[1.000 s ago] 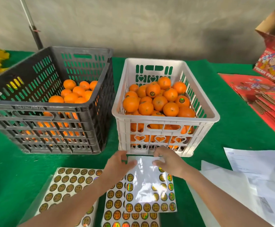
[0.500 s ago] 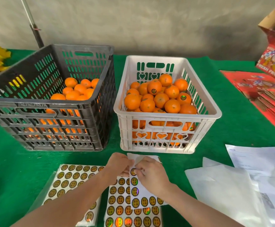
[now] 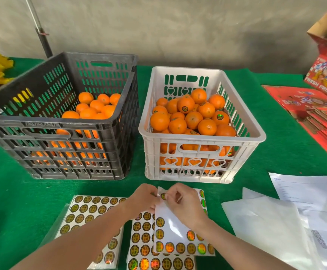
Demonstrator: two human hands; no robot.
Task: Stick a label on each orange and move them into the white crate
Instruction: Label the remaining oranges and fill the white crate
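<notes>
Black crate point(image 3: 61, 126) at left: unlabelled oranges point(image 3: 92, 110) queued. Centre, left hand point(image 3: 143, 197) grip pinches sheet point(image 3: 170, 227) top edge, likely steadying it; right hand point(image 3: 186, 203) grip pinches a label point(image 3: 163, 196), apparently to peel. Beyond, white crate point(image 3: 197, 137) holds labelled fruit, set close for short transfers.

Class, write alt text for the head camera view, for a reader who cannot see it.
A person's left hand and right hand pinch the top edge of a sticker sheet at a green table. Behind stand a white crate heaped with oranges, some labelled, and to its left a black crate holding fewer.
</notes>
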